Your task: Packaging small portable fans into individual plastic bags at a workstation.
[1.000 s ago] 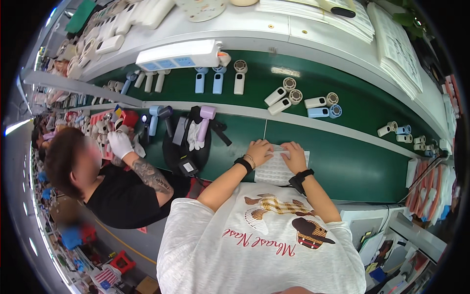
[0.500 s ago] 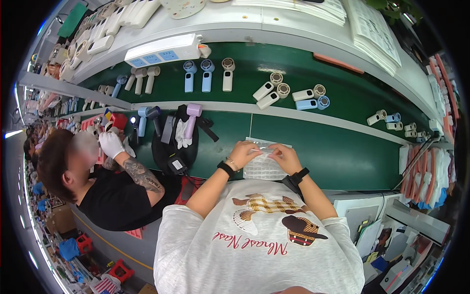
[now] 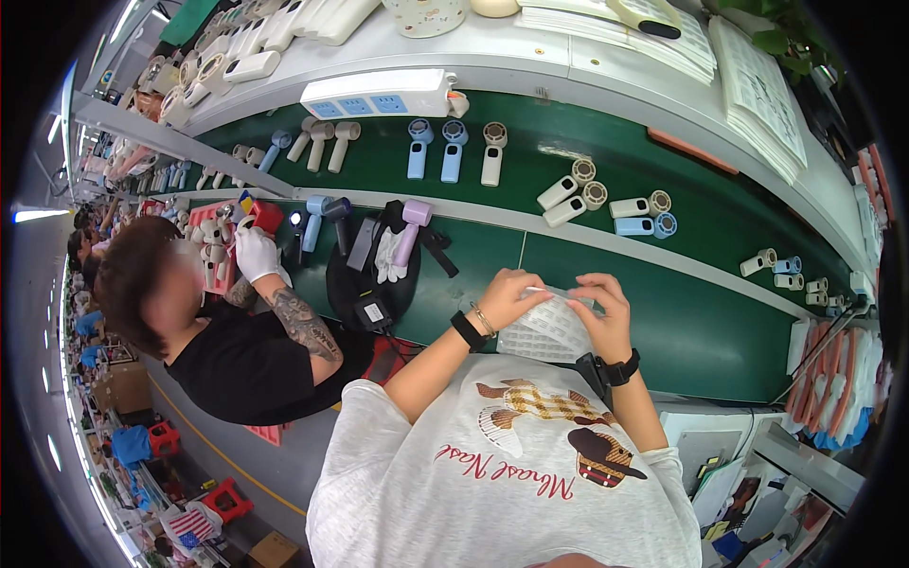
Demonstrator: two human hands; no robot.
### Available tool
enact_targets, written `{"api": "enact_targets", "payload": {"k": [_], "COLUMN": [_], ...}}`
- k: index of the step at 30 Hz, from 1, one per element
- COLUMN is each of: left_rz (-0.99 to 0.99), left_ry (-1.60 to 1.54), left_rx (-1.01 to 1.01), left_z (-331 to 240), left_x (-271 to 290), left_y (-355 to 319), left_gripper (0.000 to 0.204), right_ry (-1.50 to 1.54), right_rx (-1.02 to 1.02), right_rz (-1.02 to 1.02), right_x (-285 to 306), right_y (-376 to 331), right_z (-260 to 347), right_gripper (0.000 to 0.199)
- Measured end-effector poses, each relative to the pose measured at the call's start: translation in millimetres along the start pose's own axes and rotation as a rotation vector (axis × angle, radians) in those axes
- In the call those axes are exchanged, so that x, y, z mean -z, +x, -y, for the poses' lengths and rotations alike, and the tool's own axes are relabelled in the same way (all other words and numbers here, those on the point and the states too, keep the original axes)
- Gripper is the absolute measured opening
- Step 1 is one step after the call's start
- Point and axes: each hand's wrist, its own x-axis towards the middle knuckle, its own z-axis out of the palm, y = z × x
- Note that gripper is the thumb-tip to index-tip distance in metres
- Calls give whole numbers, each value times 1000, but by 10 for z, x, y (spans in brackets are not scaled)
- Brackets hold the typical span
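A pale sheet of small printed labels (image 3: 544, 333) with a clear film edge lies in front of me at the bench's near side. My left hand (image 3: 511, 297) is closed at its upper left edge, thumb and fingers pinched on it. On the other side, my right hand (image 3: 606, 312) has its thumb and a finger at the upper right edge of the clear film, the other fingers bent above. The exact grip there is partly hidden.
Left of me a co-worker (image 3: 256, 331) in white gloves handles parts. Between us lie a black bag (image 3: 346, 284), a purple handheld fan (image 3: 412, 237) and white gloves (image 3: 388, 257). Several handheld fans (image 3: 453, 156) line the shelf, below a power strip (image 3: 379, 93).
The view has shifted, so the scene sits further right. My hands have moved slightly apart, and the right fingers are raised higher above the sheet, which looks more tilted.
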Motion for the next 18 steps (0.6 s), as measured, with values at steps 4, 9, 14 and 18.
{"api": "enact_targets", "payload": {"k": [4, 9, 14, 18], "left_rz": [7, -24, -82, 121], "left_ry": [18, -161, -160, 32], "left_rx": [-123, -9, -17, 291], "left_z": [-157, -354, -220, 787], "left_x": [66, 310, 517, 196], "left_y": [36, 160, 616, 866], "left_gripper": [23, 23, 20, 21], "right_ry": [14, 316, 319, 319], "right_rx": [-74, -93, 145, -12], "right_rz": [66, -8, -35, -61], "right_x": [24, 111, 250, 105], "right_y": [68, 72, 307, 487], "right_z": [118, 344, 416, 281], "right_gripper": [26, 53, 68, 64]}}
